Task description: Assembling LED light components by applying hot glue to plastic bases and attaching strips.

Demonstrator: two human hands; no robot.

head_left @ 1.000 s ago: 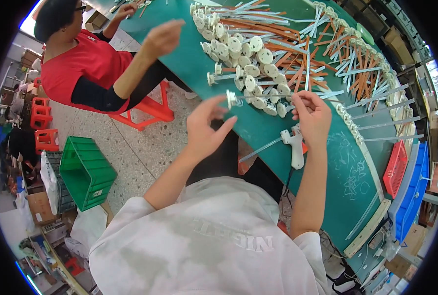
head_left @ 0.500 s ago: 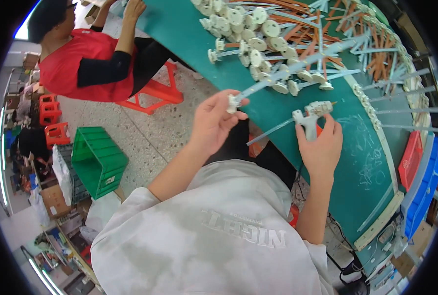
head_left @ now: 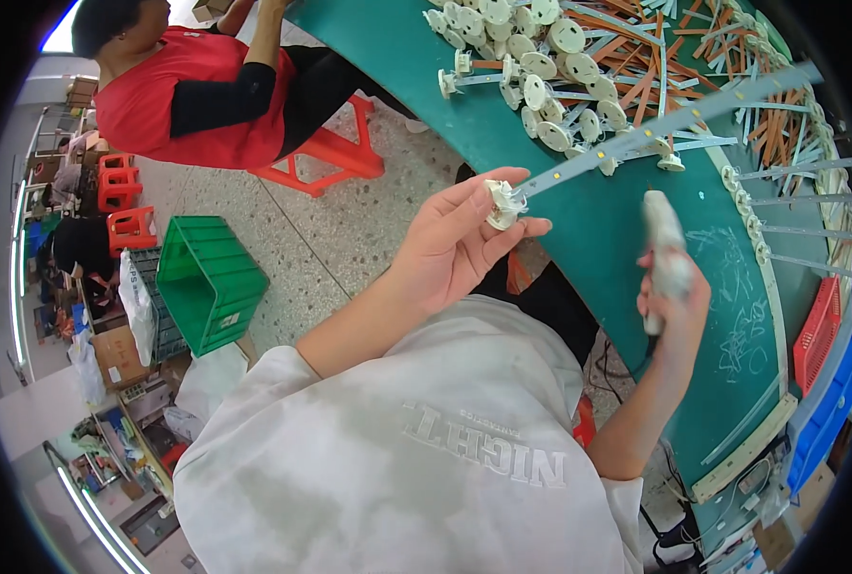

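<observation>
My left hand (head_left: 455,239) pinches the white round end cap (head_left: 504,205) of an LED strip between thumb and fingers. From the cap the pale strip (head_left: 655,134), dotted with small yellow chips, slants up to the right above the table. My right hand (head_left: 679,297) is wrapped around a white glue gun (head_left: 665,234), which is smeared by motion. The gun's nose points away from me, apart from the strip. Beyond my left hand lies a heap of similar round caps (head_left: 541,67) with strips attached.
Orange and pale strips (head_left: 627,57) are piled on the green table (head_left: 598,230). More strips (head_left: 808,199) stick out along its right edge, near a red basket (head_left: 818,335) and blue bin (head_left: 832,411). At left are a green crate (head_left: 218,287) and a seated person (head_left: 206,96).
My right hand has swung the glue gun to the right and turned it, away from the cap. My left hand and the strip sit further right in view. The whole scene has shifted slightly.
</observation>
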